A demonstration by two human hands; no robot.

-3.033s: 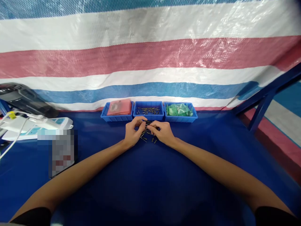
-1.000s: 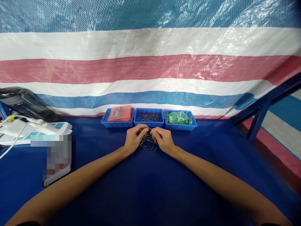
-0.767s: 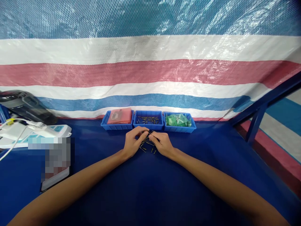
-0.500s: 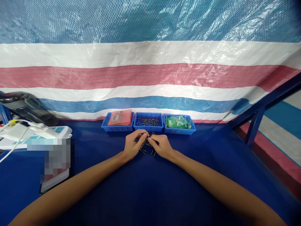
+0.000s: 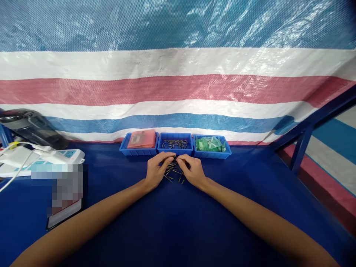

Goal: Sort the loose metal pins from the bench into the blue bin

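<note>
A loose pile of thin, pin-like metal pieces (image 5: pixel 171 171), brass and dark in colour, lies on the blue tabletop (image 5: pixel 178 222). Over the pile's left side, my left hand (image 5: pixel 157 168) is closed in a pinch, thumb against fingers. My right hand (image 5: pixel 194 170) pinches from the other side, its fingertips close to those of the left. Whatever is between the fingertips is too small and hidden to make out. Just beyond the hands, the middle blue bin (image 5: pixel 175 151) holds several more of the same metal pieces (image 5: pixel 178 142).
Left of the middle bin, a blue bin (image 5: pixel 139 152) holds red plastic bags (image 5: pixel 141 139); a right bin (image 5: pixel 213 153) holds green bags (image 5: pixel 210 144). At left are a power strip (image 5: pixel 75 155) with chargers, a dark bottle (image 5: pixel 36 128) and a partly blurred phone (image 5: pixel 65 215). Striped sheeting (image 5: pixel 178 89) hangs behind.
The fingers of my right hand have shifted slightly upward and bent differently near the left fingertips. My left hand stays almost in place; the pile and bins look the same.
</note>
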